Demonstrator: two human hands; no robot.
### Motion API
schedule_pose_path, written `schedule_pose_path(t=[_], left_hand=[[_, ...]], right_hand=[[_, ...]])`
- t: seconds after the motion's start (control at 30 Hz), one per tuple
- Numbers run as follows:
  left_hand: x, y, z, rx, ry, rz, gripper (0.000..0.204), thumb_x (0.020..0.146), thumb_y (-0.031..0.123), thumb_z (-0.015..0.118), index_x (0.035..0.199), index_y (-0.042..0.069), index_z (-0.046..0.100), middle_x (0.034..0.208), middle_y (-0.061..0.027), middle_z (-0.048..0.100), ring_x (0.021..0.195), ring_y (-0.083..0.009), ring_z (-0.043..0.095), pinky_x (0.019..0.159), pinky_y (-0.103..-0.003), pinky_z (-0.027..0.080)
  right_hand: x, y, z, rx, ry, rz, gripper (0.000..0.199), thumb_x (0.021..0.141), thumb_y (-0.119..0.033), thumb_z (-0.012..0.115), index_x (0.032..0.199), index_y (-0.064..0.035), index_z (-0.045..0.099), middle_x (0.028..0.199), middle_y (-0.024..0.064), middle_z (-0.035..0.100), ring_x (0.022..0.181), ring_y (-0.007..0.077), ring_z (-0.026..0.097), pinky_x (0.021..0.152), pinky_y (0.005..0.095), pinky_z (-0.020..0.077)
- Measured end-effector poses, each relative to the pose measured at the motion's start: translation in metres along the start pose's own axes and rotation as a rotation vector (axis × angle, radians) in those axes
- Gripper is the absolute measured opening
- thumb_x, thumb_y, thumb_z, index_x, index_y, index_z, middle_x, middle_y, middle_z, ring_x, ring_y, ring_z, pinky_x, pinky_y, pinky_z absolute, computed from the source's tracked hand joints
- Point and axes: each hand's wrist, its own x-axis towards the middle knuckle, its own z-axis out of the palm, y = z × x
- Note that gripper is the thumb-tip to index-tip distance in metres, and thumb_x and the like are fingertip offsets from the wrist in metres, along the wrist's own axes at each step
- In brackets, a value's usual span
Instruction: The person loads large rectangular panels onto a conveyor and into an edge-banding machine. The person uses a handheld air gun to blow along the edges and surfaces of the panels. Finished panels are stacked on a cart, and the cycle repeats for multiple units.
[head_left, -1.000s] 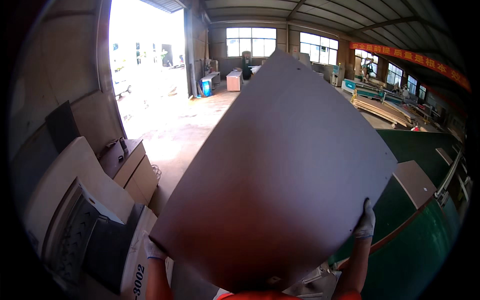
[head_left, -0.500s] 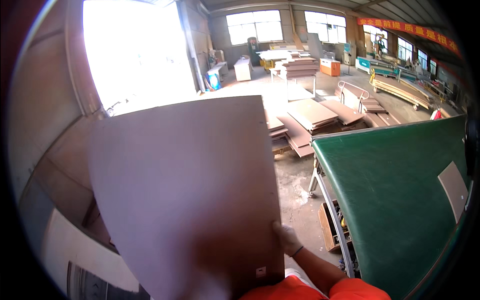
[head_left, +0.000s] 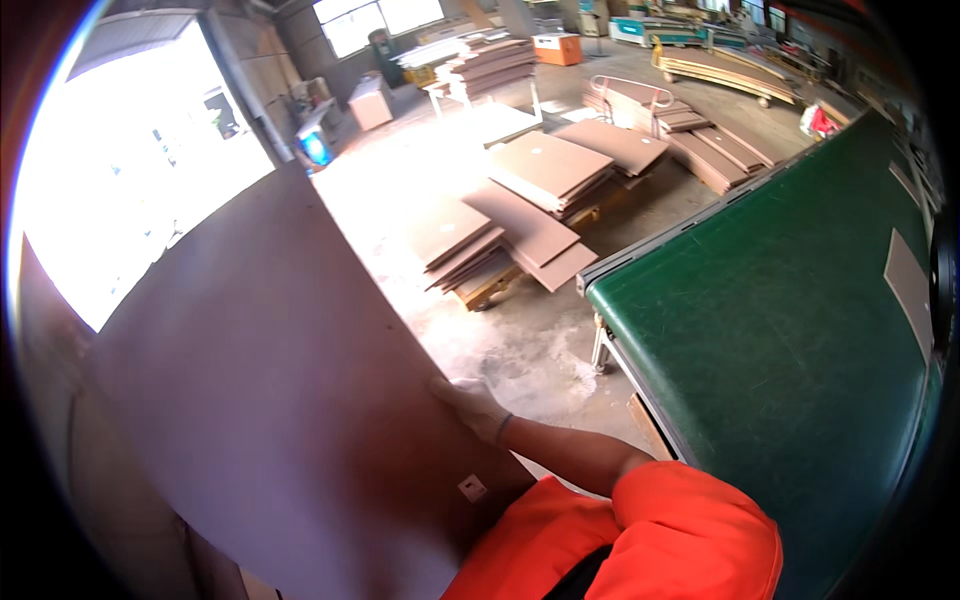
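Note:
A large flat brown panel stands tilted in front of me and fills much of the left half. A small white label is stuck near its lower right corner. My right hand, in a pale glove, grips the panel's right edge, the thumb on the near face and the other fingers behind it. My left hand is out of sight, possibly behind the panel.
To my right runs a green conveyor belt with a narrow board lying on it. Ahead, brown panels lie stacked on wooden pallets. Farther back are a loaded table, a cart and an orange cabinet.
The panel has swung left and leans over more, with my right hand still on its edge. My view has turned right and down, so more of the floor stacks and my sleeve show.

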Motion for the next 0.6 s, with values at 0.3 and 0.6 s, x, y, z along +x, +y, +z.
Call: schedule_pose_path(t=[0.3, 0.6], left_hand=[[0.17, 0.023, 0.303, 0.095, -0.15, 0.039, 0.079, 0.102, 0.068, 0.043, 0.154, 0.009, 0.049, 0.152, -0.0122, 0.054, 0.136, -0.0308, 0.051, 0.116, -0.047, 0.039], [0.276, 0.07, 0.603, 0.223, -0.351, 0.114, 0.081, 0.101, 0.068, 0.046, 0.154, 0.007, 0.048, 0.152, -0.0125, 0.054, 0.136, -0.0304, 0.051, 0.116, -0.047, 0.039]], right_hand=[[0.22, -0.113, -0.086, -0.33, 0.257, -0.12, 0.057, 0.097, -0.052, 0.072, 0.092, 0.0045, 0.074, 0.081, 0.0048, 0.07, 0.07, 0.0108, 0.062, 0.064, 0.0295, 0.0509], [0.349, -0.207, -0.255, -0.512, 0.609, -0.298, 0.052, 0.097, -0.051, 0.072, 0.097, 0.0005, 0.074, 0.089, 0.0011, 0.071, 0.084, 0.0099, 0.061, 0.077, 0.0305, 0.0504]])
